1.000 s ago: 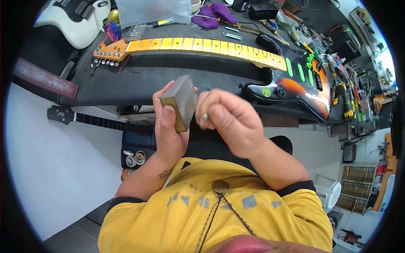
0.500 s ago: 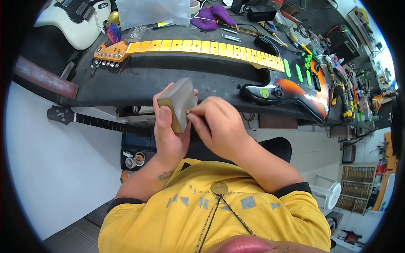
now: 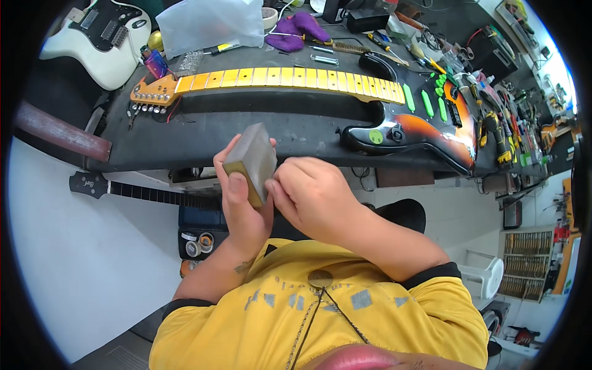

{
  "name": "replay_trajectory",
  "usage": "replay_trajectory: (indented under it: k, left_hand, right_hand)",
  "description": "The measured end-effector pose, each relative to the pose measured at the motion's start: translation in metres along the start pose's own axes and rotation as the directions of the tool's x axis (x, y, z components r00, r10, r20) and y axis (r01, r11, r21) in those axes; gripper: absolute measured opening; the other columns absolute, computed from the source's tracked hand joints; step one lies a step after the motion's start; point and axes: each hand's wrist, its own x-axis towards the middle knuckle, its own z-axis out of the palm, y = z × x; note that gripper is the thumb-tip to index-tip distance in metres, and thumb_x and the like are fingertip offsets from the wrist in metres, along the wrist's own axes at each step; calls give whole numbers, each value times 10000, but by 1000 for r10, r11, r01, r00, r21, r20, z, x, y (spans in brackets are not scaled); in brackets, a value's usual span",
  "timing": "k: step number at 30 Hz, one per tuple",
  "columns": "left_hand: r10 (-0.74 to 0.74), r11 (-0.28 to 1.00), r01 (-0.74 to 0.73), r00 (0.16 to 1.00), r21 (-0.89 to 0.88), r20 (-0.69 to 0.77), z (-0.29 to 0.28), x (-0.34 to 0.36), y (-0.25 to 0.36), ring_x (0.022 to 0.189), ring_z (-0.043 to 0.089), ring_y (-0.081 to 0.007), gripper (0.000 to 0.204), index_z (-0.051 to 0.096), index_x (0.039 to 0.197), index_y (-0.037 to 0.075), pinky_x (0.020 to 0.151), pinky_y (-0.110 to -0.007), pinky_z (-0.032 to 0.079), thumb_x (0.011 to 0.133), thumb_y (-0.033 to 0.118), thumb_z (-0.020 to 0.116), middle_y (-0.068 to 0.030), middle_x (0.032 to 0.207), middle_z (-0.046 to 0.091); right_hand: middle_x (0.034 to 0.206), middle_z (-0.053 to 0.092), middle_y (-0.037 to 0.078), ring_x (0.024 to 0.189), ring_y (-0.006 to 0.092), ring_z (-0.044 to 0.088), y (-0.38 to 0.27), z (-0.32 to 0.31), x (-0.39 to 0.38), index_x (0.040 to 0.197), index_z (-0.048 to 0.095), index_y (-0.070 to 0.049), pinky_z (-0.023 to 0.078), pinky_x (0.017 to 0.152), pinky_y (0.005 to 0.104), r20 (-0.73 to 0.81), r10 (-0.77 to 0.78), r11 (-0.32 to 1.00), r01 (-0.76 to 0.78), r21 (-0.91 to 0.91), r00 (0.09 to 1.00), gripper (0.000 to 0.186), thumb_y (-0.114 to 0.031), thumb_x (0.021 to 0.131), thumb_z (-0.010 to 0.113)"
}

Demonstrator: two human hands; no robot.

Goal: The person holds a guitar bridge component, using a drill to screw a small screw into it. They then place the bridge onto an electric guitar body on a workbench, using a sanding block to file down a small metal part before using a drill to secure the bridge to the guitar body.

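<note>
My left hand (image 3: 240,209) holds a rectangular grey block (image 3: 253,154) with an olive-coloured side, tilted upright, thumb on that side. My right hand (image 3: 305,191) is closed in a pinch at the block's grey face; the small metal piece seen earlier between its fingertips is now hidden. Beyond them lies a yellow maple guitar neck (image 3: 259,77) with an orange headstock (image 3: 151,92). Its end rests over a sunburst guitar body (image 3: 438,139) carrying green plastic pieces (image 3: 425,102).
A dark worktop (image 3: 209,135) also holds a white guitar (image 3: 86,52), a plastic bag (image 3: 209,28), a purple glove (image 3: 287,34) and several tools (image 3: 493,129) at right. A dark headstock (image 3: 86,185) juts below the edge at left. A white chair (image 3: 484,277) stands low at right.
My right hand has turned and moved down and left, bringing its pinched fingertips onto the block's face. The block and my left hand have shifted down and left in view; the bench view shifted too.
</note>
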Motion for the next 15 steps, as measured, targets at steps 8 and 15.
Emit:
replay_trajectory:
  k: [8, 15]
  left_hand:
    - [-47, 998, 46, 998, -38, -41, -5, 13, 4, 1371, 569, -297, 738, 361, 1539, 63, 1159, -398, 439, 1056, 573, 589, -227, 1472, 558]
    - [-26, 994, 15, 994, 110, 107, -2, 9, 9, 1395, 561, -367, 725, 395, 1557, 103, 1168, -505, 446, 1063, 610, 550, -203, 1525, 529]
  right_hand:
    - [769, 536, 5, 681, 109, 443, 27, -20, -8, 888, 574, -59, 364, 638, 275, 362, 387, -50, -373, 927, 848, 346, -285, 1149, 557]
    - [782, 525, 21, 715, 182, 545, 26, -2, -9, 909, 574, -44, 458, 684, 337, 127, 621, 418, -464, 781, 773, 288, -238, 1115, 629]
